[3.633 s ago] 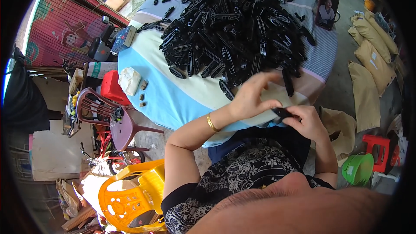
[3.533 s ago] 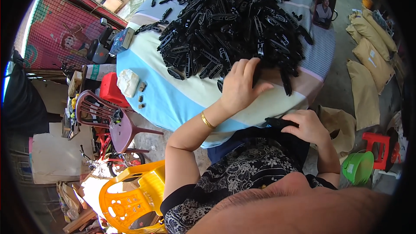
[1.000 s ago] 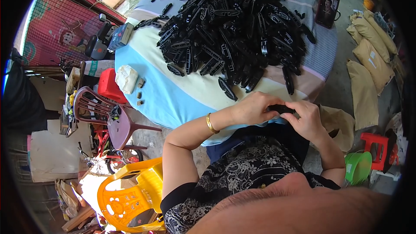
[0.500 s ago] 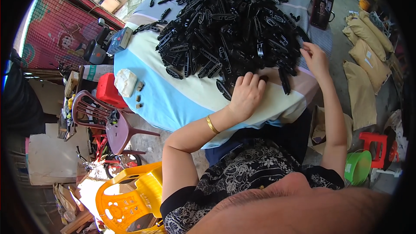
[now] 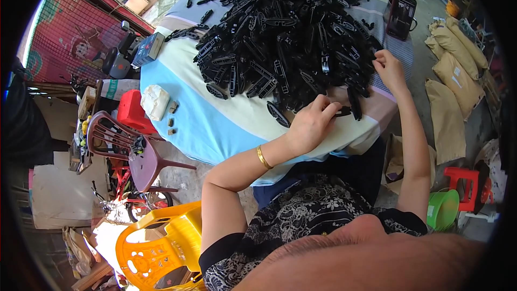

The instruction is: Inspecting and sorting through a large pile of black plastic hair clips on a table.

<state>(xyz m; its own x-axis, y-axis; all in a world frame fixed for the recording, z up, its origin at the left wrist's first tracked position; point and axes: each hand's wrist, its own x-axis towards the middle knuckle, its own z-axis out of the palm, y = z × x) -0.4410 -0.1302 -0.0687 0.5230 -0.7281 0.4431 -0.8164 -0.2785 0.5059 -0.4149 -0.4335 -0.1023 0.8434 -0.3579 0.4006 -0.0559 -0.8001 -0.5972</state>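
- Left hand is working at the near edge of the pile; its fingers are pinching a dark piece, mostly hidden behind the fingertips.
- Right hand is hovering at or touching the pile's right edge, thumb and forefinger drawing close together; cannot tell if they are gripping a part.
- Pile of black parts, slim and elongated, many with open slots, is covering much of the round worktop; a few loose ones are lying off its left side.
- Striped cloth is draping the worktop, in blue, cream, grey and brown bands.
- Phone is standing tilted beyond the right hand, a handle of something mostly hidden showing behind it.
- Blue box is sitting at the worktop's left edge; white packet is lying nearer, small brown blocks just beside it.
- Gold bracelet is circling the left wrist.
- Purple chair is standing left of the worktop, yellow chair nearer the person.
- On the right, tan sacks are lying on the floor; green bucket is standing near a red stool.
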